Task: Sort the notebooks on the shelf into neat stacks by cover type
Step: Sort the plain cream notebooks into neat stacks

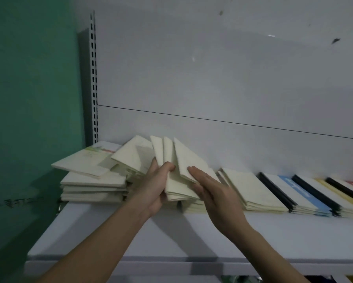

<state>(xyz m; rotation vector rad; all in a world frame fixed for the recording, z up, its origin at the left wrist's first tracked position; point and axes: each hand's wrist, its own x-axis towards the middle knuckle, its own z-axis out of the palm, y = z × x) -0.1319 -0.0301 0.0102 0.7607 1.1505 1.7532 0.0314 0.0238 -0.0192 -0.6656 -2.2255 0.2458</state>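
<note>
Fingers – left hand (155,185) grips fanned cream notebooks (178,170) | right hand (212,189) flat, touching them – white shelf (130,231)

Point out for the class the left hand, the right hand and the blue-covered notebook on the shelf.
left hand (153,188), head view, on the back of the hand
right hand (214,193), head view, on the back of the hand
blue notebook (306,195), head view, on its blue cover

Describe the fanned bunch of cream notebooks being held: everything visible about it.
The fanned cream notebooks are thin, plain, paper-covered booklets with no visible print, tilted up and spread like a fan above the shelf. The left hand grips their lower edges; the right hand lies flat-fingered against the rightmost cover. Cream stacks sit on both sides.
</note>
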